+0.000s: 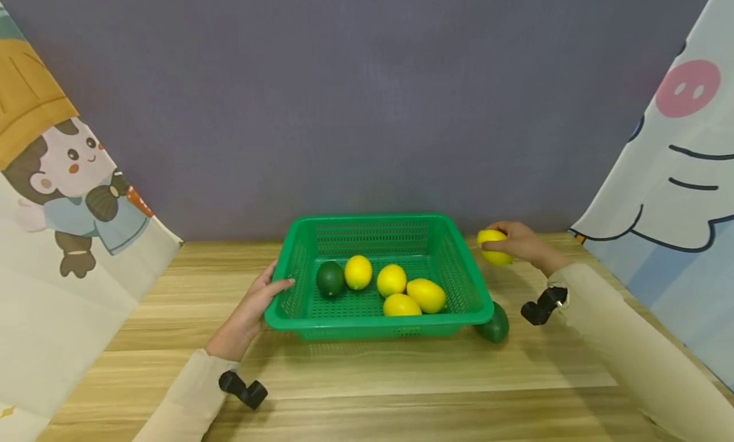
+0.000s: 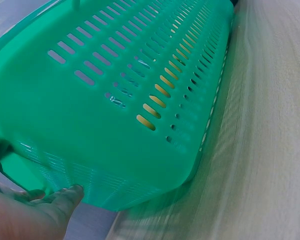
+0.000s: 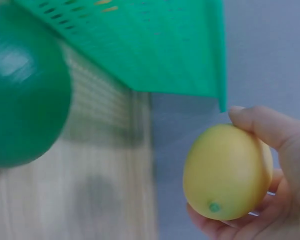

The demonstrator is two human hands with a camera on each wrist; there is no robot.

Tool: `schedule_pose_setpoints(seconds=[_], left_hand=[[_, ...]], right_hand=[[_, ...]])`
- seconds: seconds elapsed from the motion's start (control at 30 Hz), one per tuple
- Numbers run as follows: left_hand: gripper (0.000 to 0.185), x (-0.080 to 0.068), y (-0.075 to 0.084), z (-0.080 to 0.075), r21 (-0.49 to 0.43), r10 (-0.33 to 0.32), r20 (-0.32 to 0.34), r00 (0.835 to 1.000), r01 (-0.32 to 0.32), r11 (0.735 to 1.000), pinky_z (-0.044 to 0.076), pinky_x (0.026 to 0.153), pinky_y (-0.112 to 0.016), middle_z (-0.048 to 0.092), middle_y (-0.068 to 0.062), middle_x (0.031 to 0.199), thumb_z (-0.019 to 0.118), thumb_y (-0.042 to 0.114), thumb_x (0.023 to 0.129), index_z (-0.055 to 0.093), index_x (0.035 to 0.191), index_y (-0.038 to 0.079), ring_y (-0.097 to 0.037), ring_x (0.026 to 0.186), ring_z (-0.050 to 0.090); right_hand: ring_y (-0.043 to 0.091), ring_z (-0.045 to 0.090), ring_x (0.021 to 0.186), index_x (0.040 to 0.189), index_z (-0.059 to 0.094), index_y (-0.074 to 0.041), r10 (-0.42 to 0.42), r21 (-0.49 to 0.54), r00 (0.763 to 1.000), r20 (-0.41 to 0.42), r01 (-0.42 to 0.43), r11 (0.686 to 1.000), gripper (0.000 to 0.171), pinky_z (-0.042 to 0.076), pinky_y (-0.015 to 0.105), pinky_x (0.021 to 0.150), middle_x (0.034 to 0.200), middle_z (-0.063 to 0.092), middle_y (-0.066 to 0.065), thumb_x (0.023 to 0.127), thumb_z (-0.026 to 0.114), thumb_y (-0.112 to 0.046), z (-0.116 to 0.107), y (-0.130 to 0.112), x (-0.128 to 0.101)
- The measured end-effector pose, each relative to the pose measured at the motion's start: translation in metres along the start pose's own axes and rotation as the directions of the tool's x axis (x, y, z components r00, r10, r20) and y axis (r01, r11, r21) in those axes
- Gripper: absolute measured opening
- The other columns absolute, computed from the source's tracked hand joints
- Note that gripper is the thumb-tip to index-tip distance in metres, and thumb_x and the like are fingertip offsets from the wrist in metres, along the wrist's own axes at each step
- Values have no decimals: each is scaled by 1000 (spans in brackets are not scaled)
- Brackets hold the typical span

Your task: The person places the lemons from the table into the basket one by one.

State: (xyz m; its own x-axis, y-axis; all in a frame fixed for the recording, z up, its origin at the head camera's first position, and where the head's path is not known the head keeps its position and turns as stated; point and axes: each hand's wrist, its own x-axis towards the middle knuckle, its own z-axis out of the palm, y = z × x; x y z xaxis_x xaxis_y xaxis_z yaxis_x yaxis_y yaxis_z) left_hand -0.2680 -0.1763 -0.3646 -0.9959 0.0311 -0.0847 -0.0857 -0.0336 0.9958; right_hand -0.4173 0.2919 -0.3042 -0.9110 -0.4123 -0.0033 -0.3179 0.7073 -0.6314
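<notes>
Two hands at a green basket of lemons on a wooden table.

Head view: the left hand (image 1: pixel 252 309) rests against the left end of the green basket (image 1: pixel 367 321), fingers fairly straight along its rim, thumb on top. Inside lie four yellow lemons (image 1: pixel 392 279) and a dark green fruit (image 1: pixel 330 278); a second green fruit (image 1: pixel 494 324) sits on the table (image 1: pixel 401 378) touching the basket's right front corner. The right hand (image 1: pixel 518 243) holds a yellow lemon (image 1: pixel 494 246) just right of the basket, above the table. Left wrist view: the basket's slotted wall (image 2: pixel 115 100) fills the frame, with fingers (image 2: pixel 65 197) pressed to its lower edge. Right wrist view: fingers (image 3: pixel 262 125) curl round the held lemon (image 3: pixel 227 172), the basket's corner (image 3: pixel 155 45) above and the outside green fruit (image 3: pixel 25 90) at left.
</notes>
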Motion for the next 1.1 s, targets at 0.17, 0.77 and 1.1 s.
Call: schedule_pose_setpoints(seconds=[0.17,0.77,1.1], left_hand=[[69,1,0,0,-4,-1,0,1000,1,1000,54,79,-32,42,-21,129,46,13,96,7,153,14,-16,92,61],[69,1,0,0,-22,3,10,1000,-2,1000,54,78,-32,42,-20,127,46,13,96,7,153,14,-16,92,61],[68,1,1,1,-6,-1,-1,1000,1,1000,53,77,-30,43,-20,127,46,13,96,8,153,12,-15,92,61]], right_hand=[[24,54,89,126,50,9,14,-7,1000,7,-14,1000,55,47,28,70,111,56,22,89,63,-29,-7,-16,7],[26,52,94,127,51,3,-2,20,1000,30,1,1000,56,46,29,74,115,55,18,88,64,-34,4,-79,34],[26,53,95,127,51,3,2,36,996,87,-5,999,52,48,33,77,118,54,18,89,64,-30,30,-101,54]])
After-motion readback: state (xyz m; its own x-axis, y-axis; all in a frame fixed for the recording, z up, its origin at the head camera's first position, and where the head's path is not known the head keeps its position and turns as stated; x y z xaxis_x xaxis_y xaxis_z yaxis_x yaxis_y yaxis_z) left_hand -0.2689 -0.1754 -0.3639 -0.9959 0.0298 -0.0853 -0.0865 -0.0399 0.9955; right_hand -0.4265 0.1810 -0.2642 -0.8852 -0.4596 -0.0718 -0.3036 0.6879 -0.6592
